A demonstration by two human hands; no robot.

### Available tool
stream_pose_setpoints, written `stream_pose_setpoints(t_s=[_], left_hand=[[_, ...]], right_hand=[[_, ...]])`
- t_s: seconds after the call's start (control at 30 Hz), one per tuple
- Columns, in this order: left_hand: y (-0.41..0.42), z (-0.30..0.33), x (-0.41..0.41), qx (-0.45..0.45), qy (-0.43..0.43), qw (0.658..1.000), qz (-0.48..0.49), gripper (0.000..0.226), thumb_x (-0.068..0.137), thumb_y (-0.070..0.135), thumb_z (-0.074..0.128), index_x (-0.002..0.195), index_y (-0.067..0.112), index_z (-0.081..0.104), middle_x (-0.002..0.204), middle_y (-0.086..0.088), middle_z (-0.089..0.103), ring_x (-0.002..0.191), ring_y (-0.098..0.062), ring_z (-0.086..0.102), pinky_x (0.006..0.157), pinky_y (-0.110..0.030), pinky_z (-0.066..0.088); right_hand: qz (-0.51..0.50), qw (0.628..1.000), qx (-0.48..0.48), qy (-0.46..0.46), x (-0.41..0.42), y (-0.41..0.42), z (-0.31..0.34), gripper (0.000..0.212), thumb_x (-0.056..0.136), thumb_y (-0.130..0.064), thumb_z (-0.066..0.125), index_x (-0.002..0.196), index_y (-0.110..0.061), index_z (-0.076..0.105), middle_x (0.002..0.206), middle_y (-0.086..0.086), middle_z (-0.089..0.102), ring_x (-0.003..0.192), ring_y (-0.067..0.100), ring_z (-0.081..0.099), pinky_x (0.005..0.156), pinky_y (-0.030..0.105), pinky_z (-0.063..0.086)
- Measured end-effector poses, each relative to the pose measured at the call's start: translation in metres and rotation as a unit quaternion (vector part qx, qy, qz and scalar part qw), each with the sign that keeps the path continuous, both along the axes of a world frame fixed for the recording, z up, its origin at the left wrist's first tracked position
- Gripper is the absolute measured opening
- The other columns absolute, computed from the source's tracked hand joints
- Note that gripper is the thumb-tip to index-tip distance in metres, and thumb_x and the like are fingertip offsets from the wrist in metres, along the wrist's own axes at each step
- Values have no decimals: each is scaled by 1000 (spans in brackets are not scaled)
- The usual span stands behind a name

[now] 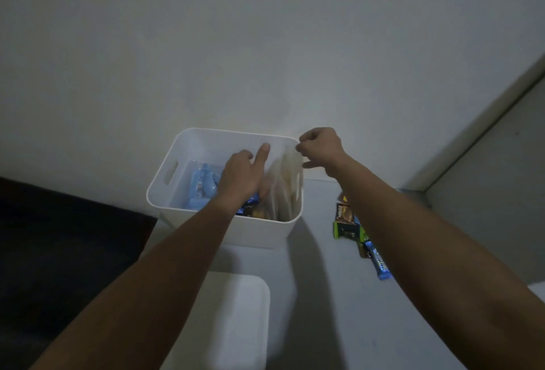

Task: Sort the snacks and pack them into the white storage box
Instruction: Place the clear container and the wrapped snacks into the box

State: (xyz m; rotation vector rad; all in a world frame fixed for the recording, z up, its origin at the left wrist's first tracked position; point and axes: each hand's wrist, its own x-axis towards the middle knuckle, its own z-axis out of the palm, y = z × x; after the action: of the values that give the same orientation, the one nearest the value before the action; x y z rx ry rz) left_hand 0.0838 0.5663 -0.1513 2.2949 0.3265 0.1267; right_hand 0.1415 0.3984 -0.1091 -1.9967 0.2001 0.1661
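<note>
Right hand (320, 148) is pinched onto the top of a clear snack bag (284, 184) standing at the right end of the white storage box (206, 139), left hand (243, 176) is spread open inside over the blue packs (203, 188), and a few bars (349, 226) sit on the worktop (324, 296) just right of it.

Dim, grey light; soft focus throughout, wide-angle bending at the edges, and long shadows beneath both arms.
</note>
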Motion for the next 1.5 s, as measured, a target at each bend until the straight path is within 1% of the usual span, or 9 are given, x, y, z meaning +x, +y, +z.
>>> stream_pose_setpoints(t_s=[0.43, 0.6, 0.73, 0.83, 1.0, 1.13, 1.2, 1.3, 1.5], left_hand=[[-168, -15, -21, 11, -21, 969, -244, 59, 78, 44, 73, 124, 10, 58, 121, -8, 61, 106, -26, 59, 90, -34, 48], [-198, -80, -27, 91, 67, 945, -307, 79, 57, 58, 75, 126, 29, 49, 118, -3, 55, 112, -26, 54, 90, -41, 49], [-213, -132, -24, 205, 106, 915, -331, 123, 53, 61, 78, 149, 22, 12, 150, -11, 26, 133, -33, 33, 108, -48, 36], [-222, -163, -20, 293, 124, 886, -338, 131, 57, 65, 76, 150, 29, -9, 158, -16, -8, 144, -40, 4, 114, -53, 17], [-225, -199, -9, 324, 57, 881, -339, 135, 42, 79, 72, 150, 33, 7, 156, -22, -3, 140, -54, 17, 102, -69, 25], [-225, -203, 3, 271, 95, 897, -336, 110, 64, 64, 73, 151, 39, 11, 160, -17, -7, 145, -45, 0, 110, -63, 13], [-227, -203, 5, 274, 68, 905, -319, 97, 67, 57, 73, 148, 38, 23, 159, -17, 11, 143, -44, 16, 108, -63, 20], [-230, -207, 6, 294, 21, 908, -300, 81, 50, 49, 83, 124, 29, 55, 136, -17, 52, 113, -41, 55, 86, -52, 48], [-232, -205, 0, 320, -28, 910, -263, 57, 54, 6, 75, 108, 19, 65, 107, -10, 61, 83, -31, 58, 58, -35, 48]], right_hand=[[-13, 991, -110, 79, -38, -193, -33, 12, 80, -7, 74, 86, -8, 63, 81, 11, 63, 72, 25, 64, 72, 45, 60], [77, 950, -279, 116, -55, -242, -85, 62, 66, -29, 87, 119, -11, 62, 116, 11, 63, 102, 25, 62, 89, 37, 53], [167, 918, -337, 127, -64, -261, -131, 108, 57, -40, 90, 146, -17, 33, 148, 11, 36, 135, 30, 37, 107, 34, 36], [210, 900, -354, 144, -61, -264, -162, 133, 51, -49, 90, 152, -36, 3, 159, 13, -1, 145, 43, 4, 113, 58, 26], [248, 875, -393, 140, -53, -258, -201, 147, 40, -74, 81, 146, -47, -17, 156, 5, -33, 138, 45, -33, 104, 80, 3], [250, 872, -400, 130, -45, -262, -209, 134, 47, -73, 79, 147, -46, -6, 160, 5, -19, 143, 48, -17, 105, 79, 9], [249, 875, -405, 91, -41, -264, -208, 118, 54, -69, 78, 145, -44, 8, 160, 5, 0, 144, 46, 6, 106, 71, 24], [252, 872, -418, 31, -38, -267, -207, 99, 62, -59, 76, 143, -42, 22, 152, 5, 21, 129, 40, 35, 100, 54, 42], [221, 909, -353, 29, -45, -271, -213, 71, 69, -37, 78, 133, -31, 46, 138, 8, 37, 113, 34, 47, 96, 38, 45]])
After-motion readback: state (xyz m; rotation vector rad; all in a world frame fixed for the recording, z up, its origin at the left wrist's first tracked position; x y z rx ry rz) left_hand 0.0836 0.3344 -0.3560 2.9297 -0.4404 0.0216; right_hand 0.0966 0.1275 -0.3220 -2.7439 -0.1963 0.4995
